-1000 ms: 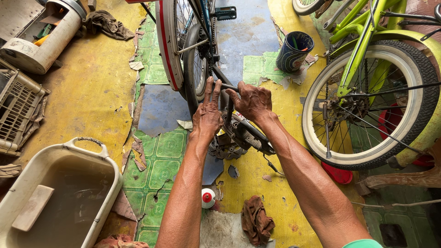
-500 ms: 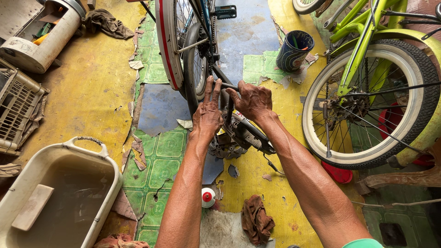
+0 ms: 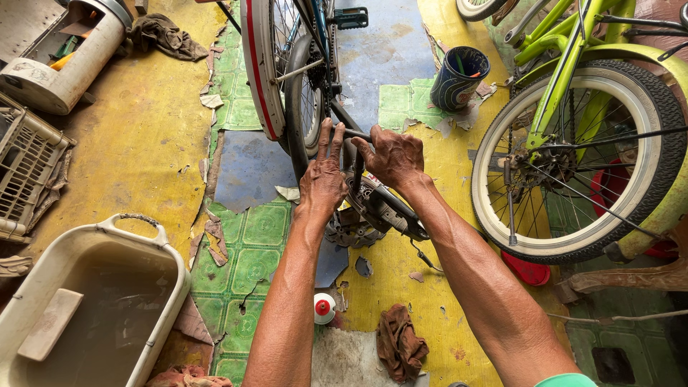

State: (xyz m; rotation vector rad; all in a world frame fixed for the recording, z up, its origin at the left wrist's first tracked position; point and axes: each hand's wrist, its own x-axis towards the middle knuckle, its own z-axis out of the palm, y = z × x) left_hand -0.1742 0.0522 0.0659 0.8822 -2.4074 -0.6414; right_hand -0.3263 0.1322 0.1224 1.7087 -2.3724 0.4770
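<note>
An upturned bicycle stands before me, its rear wheel (image 3: 283, 79) with a red-striped mudguard at the top middle. My left hand (image 3: 322, 179) lies over the black tyre and frame near the chainring (image 3: 351, 231), fingers stretched upward. My right hand (image 3: 390, 158) is closed around a dark frame tube or tool just right of it; which one I cannot tell. Both hands are grimy and almost touch each other.
A green bicycle's white-walled wheel (image 3: 573, 158) fills the right side. A water-filled plastic tub (image 3: 89, 301) sits at the lower left, a crate (image 3: 25, 168) and a white canister (image 3: 68, 54) at the left. A dark cup (image 3: 459, 75), a small red-capped bottle (image 3: 325, 308) and a rag (image 3: 400, 344) lie on the floor.
Both hands stay on the bicycle in nearly the same place; the right hand's grip shifted only slightly.
</note>
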